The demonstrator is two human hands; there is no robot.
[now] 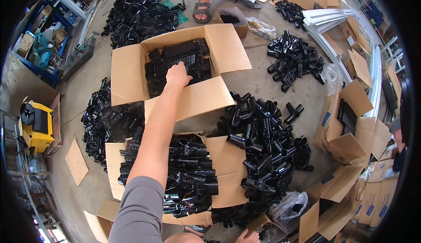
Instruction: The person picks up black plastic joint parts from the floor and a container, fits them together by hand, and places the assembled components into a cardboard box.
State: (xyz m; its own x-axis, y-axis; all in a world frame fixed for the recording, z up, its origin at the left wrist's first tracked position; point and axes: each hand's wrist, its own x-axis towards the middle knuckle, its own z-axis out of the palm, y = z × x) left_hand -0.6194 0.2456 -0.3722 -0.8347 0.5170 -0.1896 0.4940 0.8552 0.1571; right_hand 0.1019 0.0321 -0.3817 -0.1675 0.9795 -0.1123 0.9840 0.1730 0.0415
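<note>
My left hand reaches into the large open carton at centre. Its fingers are bent down against rows of black ribbed parts, thumb out to the right; the fingertips are hidden. At the bottom edge, partly cut off, is my right hand, fingers apart, close to a small cardboard flap; nothing shows in it. Below the carton, shiny black tubular fittings lie stacked in a second open carton, partly covered by my left arm.
Loose black fittings form heaps at right, left and far left. A person's sandalled foot stands behind the carton. Open boxes and white metal profiles line the right side. A yellow machine stands at left.
</note>
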